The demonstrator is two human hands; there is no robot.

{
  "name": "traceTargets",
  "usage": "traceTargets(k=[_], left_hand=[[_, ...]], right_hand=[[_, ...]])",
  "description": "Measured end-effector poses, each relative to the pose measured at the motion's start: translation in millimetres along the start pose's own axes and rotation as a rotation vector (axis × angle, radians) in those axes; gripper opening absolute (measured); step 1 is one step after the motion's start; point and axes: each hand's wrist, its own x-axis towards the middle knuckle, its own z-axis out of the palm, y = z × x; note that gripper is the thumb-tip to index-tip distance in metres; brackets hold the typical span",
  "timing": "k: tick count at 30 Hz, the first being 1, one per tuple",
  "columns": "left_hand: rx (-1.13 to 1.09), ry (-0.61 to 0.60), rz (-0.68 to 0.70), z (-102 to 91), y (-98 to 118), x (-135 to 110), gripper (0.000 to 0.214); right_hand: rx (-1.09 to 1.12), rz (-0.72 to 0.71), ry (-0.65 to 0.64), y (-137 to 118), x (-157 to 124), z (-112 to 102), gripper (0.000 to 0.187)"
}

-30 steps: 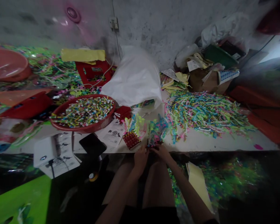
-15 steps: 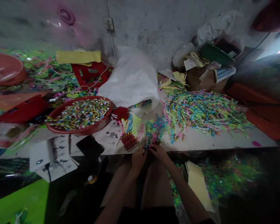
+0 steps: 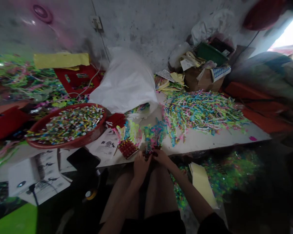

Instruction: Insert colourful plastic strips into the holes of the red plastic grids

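At the table's front edge, my left hand [image 3: 141, 165] and my right hand [image 3: 161, 158] are close together, fingers curled in. Between them is the lower edge of a dark red card [image 3: 150, 151], mostly hidden by my fingers. A bunch of blue, green and pink plastic pieces [image 3: 154, 134] fans out from it onto the tabletop. Just left of my hands lies a red patterned card [image 3: 128, 149] with yellow, blue and pink pieces [image 3: 133, 131] along its top. Fine details at my fingertips are too dark to make out.
A red basin [image 3: 97, 128] of small colourful sticks stands left, near a black flat object [image 3: 83, 159] and printed sheets [image 3: 107, 143]. Behind is a white sack [image 3: 127, 81]. A wide heap of colourful strips [image 3: 202, 112] covers the right side. Cream card [image 3: 203, 183] lies below the edge.
The whole view has swung to the right, so things sit further left. My hands stay together at the same bunch, with the left fingers slightly shifted.
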Motion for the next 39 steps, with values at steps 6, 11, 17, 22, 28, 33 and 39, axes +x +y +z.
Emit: traceTargets(k=[6, 11, 17, 22, 28, 33, 39], left_hand=[[0.101, 0.001, -0.068, 13.2, -3, -1, 0.033], [0.149, 0.054, -0.007, 20.1, -6, -2, 0.032], [0.01, 0.045, -0.024, 17.4, -10, 4, 0.031], [-0.144, -0.11, 0.042, 4.1, -25, 15, 0.032], [-0.203, -0.203, 0.115, -5.0, -38, 23, 0.026], [-0.138, -0.136, 0.243, -6.2, -39, 25, 0.026], [0.015, -0.145, 0.329, -1.4, -47, 26, 0.031]], right_hand=[[0.159, 0.02, 0.072, 3, -9, 9, 0.027], [0.14, 0.011, 0.075, -1, -11, 8, 0.027], [0.119, 0.052, 0.093, -1, -10, 14, 0.026], [-0.047, 0.075, 0.105, -8, -4, 20, 0.043], [-0.038, 0.126, 0.099, -13, 0, 19, 0.037], [-0.037, 0.049, 0.09, -9, 2, 17, 0.035], [-0.034, -0.022, 0.075, -6, 3, 14, 0.026]])
